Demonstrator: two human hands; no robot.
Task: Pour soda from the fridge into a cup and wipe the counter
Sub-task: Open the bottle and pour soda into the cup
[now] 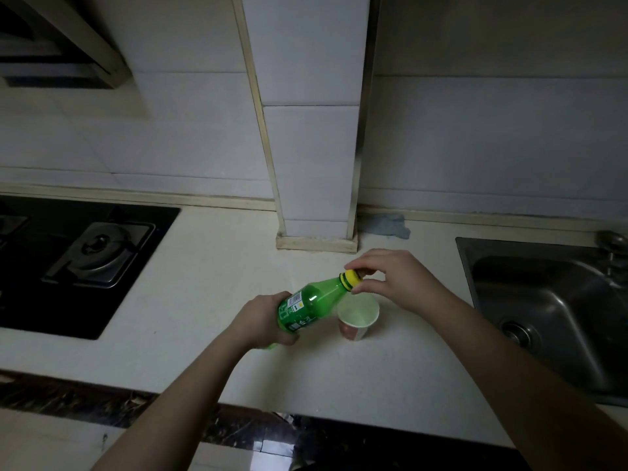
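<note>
**Capped soda bottle tilted over the cup**

The green soda bottle [307, 305] leans above the bench [210, 287], neck over the paper cup [357, 317]. The left hand [263, 321] grips its base; the right hand [390, 280] pinches the yellow cap [351, 278]. A blue cloth [389, 225] lies by the wall, the sink [550, 307] at right.

The table [190, 300] is a pale, smooth surface that runs along a tiled wall. A paper cup [357, 316] stands upright on it, near the middle and close to the front edge. A blue cloth [390, 225] lies crumpled at the back, against the wall and just beside the white pillar [316, 229]. A black gas stove [85, 260] is set in the left part, a steel sink [550, 311] in the right.
</note>
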